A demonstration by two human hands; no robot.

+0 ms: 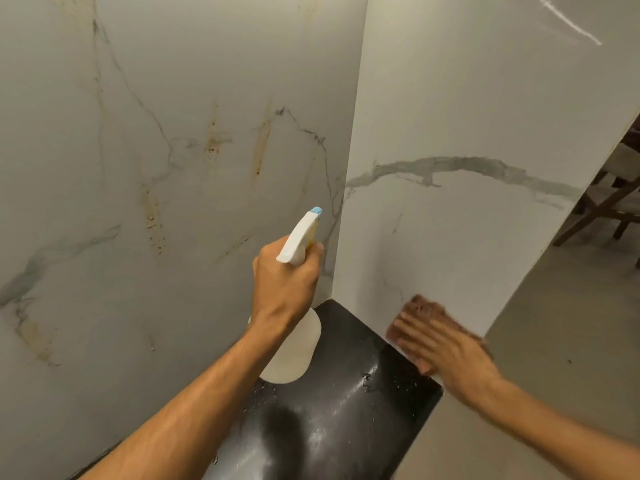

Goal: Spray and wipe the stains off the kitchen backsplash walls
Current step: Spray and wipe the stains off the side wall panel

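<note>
Black and glossy, the bench (349, 420) runs away from me as a narrow strip, its surface speckled with droplets and pale smears, its right edge dropping off with a rounded corner to the bare grey floor (554, 341), where there is plenty of open room. Its left edge butts against the left backsplash wall (156, 237) and its far end is boxed into the corner where the two marble panels meet. The left hand (285, 285) is clenched around the neck of a white spray bottle (300, 242), a fingertip curled over the trigger; the blue-tipped nozzle points up and toward the corner seam, and the bottle's pale body hangs below the wrist, just above the bench. The right hand (446, 348), blurred, lies flat with fingers spread, pressing a brown cloth (424, 311) against the lower part of the right backsplash wall (467, 150), just above the bench edge and close to that panel's outer vertical edge. Farther up the left wall, rusty orange stains (213, 140) streak down among grey veins, well apart from both hands. Beyond the right panel's edge, wooden chair legs (602, 209) stand on the floor.
</note>
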